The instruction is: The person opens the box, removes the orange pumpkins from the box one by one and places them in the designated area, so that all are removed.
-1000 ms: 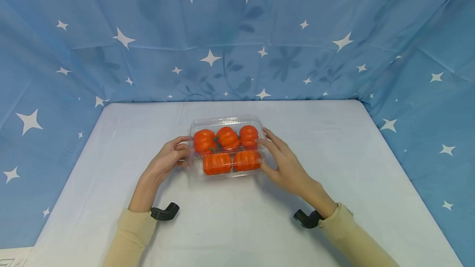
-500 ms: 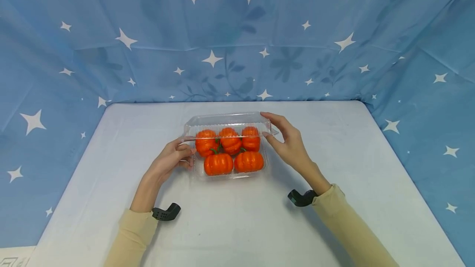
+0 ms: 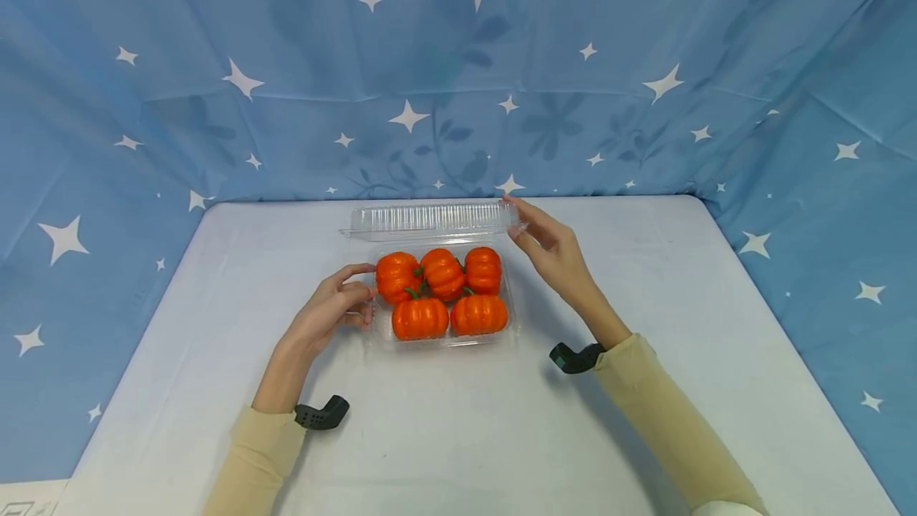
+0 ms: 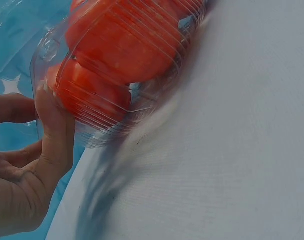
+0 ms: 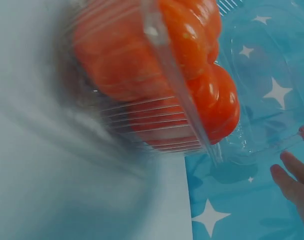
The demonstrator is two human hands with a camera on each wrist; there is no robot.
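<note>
A clear plastic clamshell box (image 3: pixel 383 337) sits on the table with several small orange pumpkins (image 3: pixel 419 318) in its base, some with green stems. Its hinged lid (image 3: pixel 433 219) is raised and tilted back along the far side. My left hand (image 3: pixel 325 313) holds the left rim of the base; in the left wrist view the thumb (image 4: pixel 50 112) presses against the rim, with a finger on the other side. Up at the right end of the lid, my right hand (image 3: pixel 555 257) pinches its edge between thumb and fingers. In the right wrist view only some fingertips (image 5: pixel 289 172) show beside the lid.
A white cloth covers the table (image 3: pixel 458 436). Blue curtain (image 3: pixel 458 86) with white stars hangs behind the far edge and down both sides. Each wrist wears a black camera mount (image 3: pixel 322 412). A patterned white corner (image 3: pixel 29 498) shows at bottom left.
The right hand has swung the lid up and back, away from the pumpkins, from lying over the base. The left hand has stayed at the base's left rim.
</note>
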